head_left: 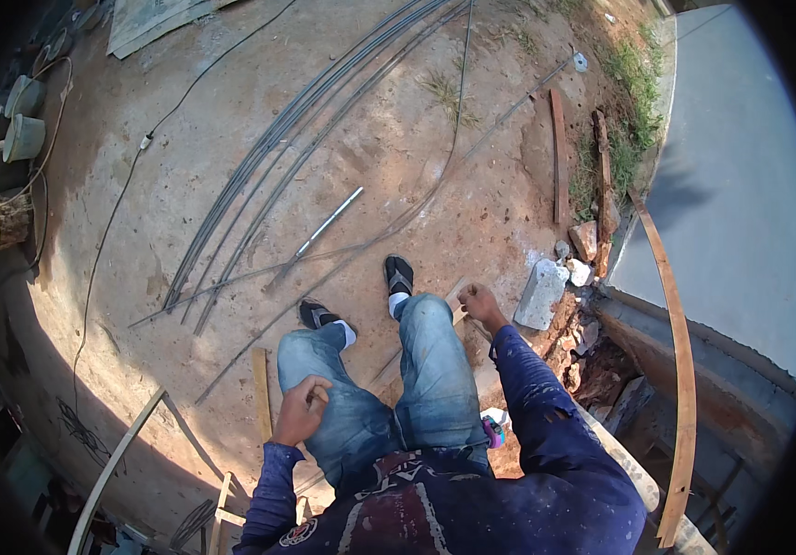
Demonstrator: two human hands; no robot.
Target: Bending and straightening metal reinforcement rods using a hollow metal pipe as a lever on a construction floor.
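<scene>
My left hand [302,410] hangs over my left thigh with its fingers curled in, and nothing shows in it. Beyond my right knee, my right hand [479,303] is closed; its palm side is hidden, so I cannot make out what it holds, if anything. A pale strip of wood [459,316] lies just beside and under the right hand. Right of that hand sits a grey concrete block [541,294] on the reddish dirt. A short silvery rod [329,223] lies ahead of my feet.
Long steel bars [264,176] stretch across the ground ahead. A dark cable [111,240] runs along the left, near buckets [25,138]. On the right, a curved-looking plank [677,370] crosses a trench beside a concrete slab [740,185]. Rocks [584,240] and timber [559,157] line the edge.
</scene>
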